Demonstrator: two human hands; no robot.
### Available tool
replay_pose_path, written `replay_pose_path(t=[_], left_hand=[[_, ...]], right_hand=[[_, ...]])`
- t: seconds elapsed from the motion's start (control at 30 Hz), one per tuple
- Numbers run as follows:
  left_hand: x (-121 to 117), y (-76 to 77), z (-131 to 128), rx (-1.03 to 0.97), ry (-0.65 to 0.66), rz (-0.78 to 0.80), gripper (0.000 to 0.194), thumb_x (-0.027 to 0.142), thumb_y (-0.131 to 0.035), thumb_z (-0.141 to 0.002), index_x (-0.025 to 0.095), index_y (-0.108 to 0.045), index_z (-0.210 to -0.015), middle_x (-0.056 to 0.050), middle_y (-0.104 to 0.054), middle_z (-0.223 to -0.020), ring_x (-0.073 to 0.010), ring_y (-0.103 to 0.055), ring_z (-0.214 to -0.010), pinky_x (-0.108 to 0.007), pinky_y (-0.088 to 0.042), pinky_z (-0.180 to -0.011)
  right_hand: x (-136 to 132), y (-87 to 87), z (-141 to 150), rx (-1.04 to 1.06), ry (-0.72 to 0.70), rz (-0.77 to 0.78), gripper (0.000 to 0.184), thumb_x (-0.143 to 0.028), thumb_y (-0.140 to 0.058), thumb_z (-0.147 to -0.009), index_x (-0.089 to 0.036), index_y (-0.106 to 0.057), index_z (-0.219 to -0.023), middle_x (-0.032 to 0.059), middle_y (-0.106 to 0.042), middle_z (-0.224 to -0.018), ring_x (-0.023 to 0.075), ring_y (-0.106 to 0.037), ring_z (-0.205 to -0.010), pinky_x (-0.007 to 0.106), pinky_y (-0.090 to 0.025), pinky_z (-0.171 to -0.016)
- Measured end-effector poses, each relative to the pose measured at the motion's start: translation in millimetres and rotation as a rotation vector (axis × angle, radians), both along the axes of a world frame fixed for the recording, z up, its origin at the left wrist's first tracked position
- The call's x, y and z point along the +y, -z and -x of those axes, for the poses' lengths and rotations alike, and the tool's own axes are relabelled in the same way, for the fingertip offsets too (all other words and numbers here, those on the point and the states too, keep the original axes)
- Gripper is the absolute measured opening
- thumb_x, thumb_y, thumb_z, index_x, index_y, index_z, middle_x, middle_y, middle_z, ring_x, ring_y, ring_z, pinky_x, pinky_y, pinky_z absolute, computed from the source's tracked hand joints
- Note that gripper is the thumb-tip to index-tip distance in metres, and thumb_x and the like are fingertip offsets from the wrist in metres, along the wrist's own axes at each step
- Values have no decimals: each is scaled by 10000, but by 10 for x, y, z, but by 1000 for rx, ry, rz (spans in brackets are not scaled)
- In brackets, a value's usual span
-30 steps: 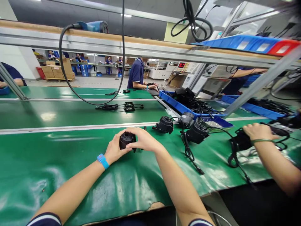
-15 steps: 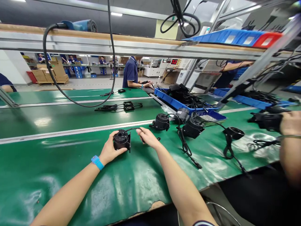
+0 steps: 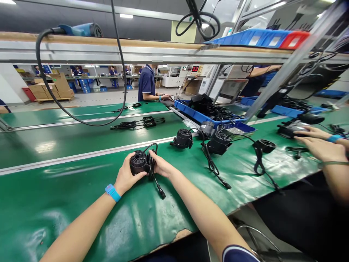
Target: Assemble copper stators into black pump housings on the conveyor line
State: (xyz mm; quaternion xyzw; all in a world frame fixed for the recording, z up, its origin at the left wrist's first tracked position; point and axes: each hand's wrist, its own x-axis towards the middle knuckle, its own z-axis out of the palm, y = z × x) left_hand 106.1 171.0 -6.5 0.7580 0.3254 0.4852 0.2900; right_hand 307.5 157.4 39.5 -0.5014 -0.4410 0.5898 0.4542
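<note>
My left hand (image 3: 127,173), with a blue band on its wrist, grips a round black device with a slotted top (image 3: 139,162) from its left side. The device rests on the green mat. On its other side my right hand (image 3: 160,165) is closed on the device's black cable (image 3: 152,169), which is bundled against the device's right side. A loop of cable arches above the fingers, and the plug end (image 3: 161,193) trails down onto the mat. The right fingertips are partly hidden behind the bundle.
Similar black devices (image 3: 183,138) with cables stand to the right. Behind them are a blue tray (image 3: 196,113) of black parts and a small blue box (image 3: 242,127). A co-worker's hands (image 3: 317,142) work at the far right. A metal shelf (image 3: 152,56) crosses overhead, with a hanging cable loop (image 3: 81,123).
My right hand has moved left to the device, bringing the cable against its side; the plug end now shows below. The co-worker's hands at the right have shifted, and the view has turned slightly.
</note>
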Motion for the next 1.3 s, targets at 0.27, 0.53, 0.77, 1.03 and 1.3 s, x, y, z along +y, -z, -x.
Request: replay_pose_path(t=[0.27,0.53,0.77,1.03,1.3], left_hand=[[-10,37,-16,24,-39,-16,910,465,-833,-794,290,-289,-1502,-125,-519,-1476,-323,-574,-1327,-531,-496,-1109],[-54,36,-3,46,-78,-80,888,461,-825,-811,284,-299,-1505,-131,-524,-1465,-319,-587,-1314,-515,-514,-1099],[19,-6,47,135,-54,-151,993,520,-777,-850,302,-165,-1601,-157,-392,-1564,-345,-459,-1427,-552,-479,-1131],[-96,-43,17,-145,-64,-131,704,539,-524,-1009,316,-191,-1588,-157,-355,-1565,-303,-515,-1363,-536,-505,-1079],[-168,179,-67,703,230,-182,611,654,-508,-971,349,-479,-1499,-113,-461,-1571,-414,-318,-1514,-733,-265,-1191]], right_hand=[[-91,-108,134,138,108,3,712,-521,-918,-598,-241,-590,-1164,51,-748,-1008,235,-728,-872,335,-596,-702],[-170,-161,281,237,175,-78,737,-358,-961,-551,-231,-595,-1178,19,-746,-1062,233,-711,-1031,353,-538,-999],[-106,-98,347,302,315,-65,584,-386,-886,-591,-215,-636,-1090,25,-760,-966,236,-714,-938,369,-542,-920],[-277,-644,67,358,478,-318,488,-431,-847,-567,-215,-686,-975,8,-771,-944,245,-710,-950,331,-552,-871],[-898,-1457,-717,284,896,-969,318,-407,-725,-742,-199,-695,-981,-8,-740,-932,169,-700,-931,310,-587,-931]])
